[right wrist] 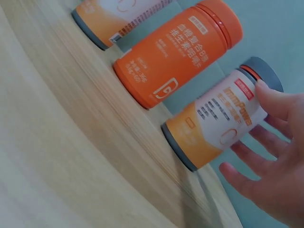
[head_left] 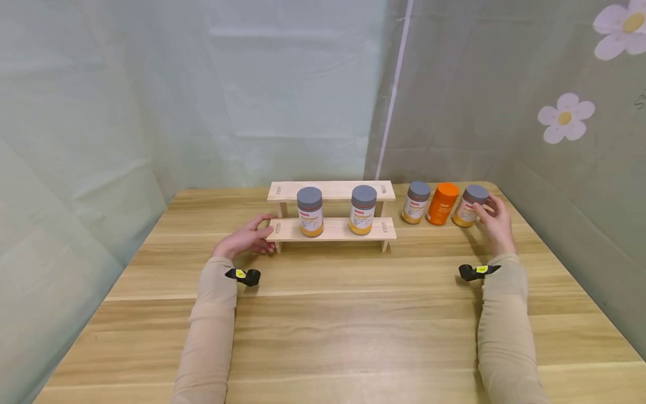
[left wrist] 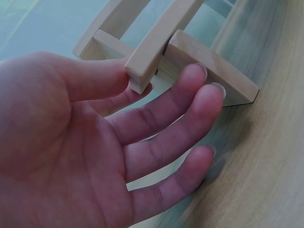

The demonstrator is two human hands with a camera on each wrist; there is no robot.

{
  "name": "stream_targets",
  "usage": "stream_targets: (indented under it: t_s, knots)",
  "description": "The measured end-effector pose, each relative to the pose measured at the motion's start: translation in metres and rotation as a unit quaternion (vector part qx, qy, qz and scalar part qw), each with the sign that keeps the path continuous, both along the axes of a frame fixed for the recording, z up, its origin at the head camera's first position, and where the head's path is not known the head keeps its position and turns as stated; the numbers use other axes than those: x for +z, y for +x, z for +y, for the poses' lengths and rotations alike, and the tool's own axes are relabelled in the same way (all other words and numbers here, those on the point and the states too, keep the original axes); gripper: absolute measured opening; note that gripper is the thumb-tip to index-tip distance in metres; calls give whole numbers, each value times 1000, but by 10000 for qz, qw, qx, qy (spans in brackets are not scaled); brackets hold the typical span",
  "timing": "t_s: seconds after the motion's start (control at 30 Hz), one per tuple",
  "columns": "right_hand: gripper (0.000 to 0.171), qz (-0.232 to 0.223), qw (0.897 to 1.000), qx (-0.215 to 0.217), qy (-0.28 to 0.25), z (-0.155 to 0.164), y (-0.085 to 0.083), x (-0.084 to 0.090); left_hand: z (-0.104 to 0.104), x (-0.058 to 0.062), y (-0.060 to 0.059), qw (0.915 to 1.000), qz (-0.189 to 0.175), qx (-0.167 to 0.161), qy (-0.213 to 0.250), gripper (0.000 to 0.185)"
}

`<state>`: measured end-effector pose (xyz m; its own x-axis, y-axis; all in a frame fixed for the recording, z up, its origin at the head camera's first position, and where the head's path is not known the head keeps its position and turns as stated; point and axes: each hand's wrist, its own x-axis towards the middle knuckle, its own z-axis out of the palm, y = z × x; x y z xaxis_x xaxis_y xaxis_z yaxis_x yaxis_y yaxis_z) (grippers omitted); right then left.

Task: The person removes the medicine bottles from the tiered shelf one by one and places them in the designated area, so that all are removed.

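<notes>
In the head view, the right grip (head_left: 497,224) holds a grey-lidded bottle (head_left: 463,216), which lies at ten o'clock from it. The thumb (right wrist: 278,102) is pressed on the near side, close below the grey lid (right wrist: 263,72), and the other fingers (right wrist: 254,159) are curved behind the bottle. Its base is at the tabletop (head_left: 353,325).

Just beside this bottle, at nine o'clock, stands an orange bottle (head_left: 441,210), and a further grey-lidded bottle (head_left: 415,206) follows in the same direction.

The left grip (head_left: 247,238) pinches the end of the lower board (head_left: 335,229) of a wooden rack (head_left: 330,189), at about two o'clock from this hand. The two standing bottles on that board are upright: the nearer one (head_left: 310,216) at about two o'clock from the left grip, the other (head_left: 362,216) close to three o'clock. The upper board of the rack lies at twelve o'clock from the lower.

At twelve o'clock, beyond the tabletop, a pale cloth (head_left: 298,84) hangs.
</notes>
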<state>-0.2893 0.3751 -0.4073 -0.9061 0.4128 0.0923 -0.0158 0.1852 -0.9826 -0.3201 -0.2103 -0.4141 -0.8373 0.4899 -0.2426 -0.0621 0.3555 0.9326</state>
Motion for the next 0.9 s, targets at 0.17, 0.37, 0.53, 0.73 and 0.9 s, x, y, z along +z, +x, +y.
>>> stream_targets:
  t_s: [0.17,0.37,0.53,0.73,0.9]
  knots:
    - [42,59,9970,-427,-645,-4,-2,0,0,2,1,10000,16,-31,-91,56]
    - [17,227,9899,-670,-1232,-7,-5,-1,-2,3,2,9999,31,-16,-115,57]
    - [15,243,9868,-742,-1419,-5,-5,-1,1,2,0,9998,66,-40,-171,57]
    - [35,17,9900,-672,-1240,-2,-5,0,2,1,-1,9999,55,-64,-142,58]
    - [52,61,9914,-463,-1221,-4,-6,6,-2,0,0,9999,56,-39,-122,58]
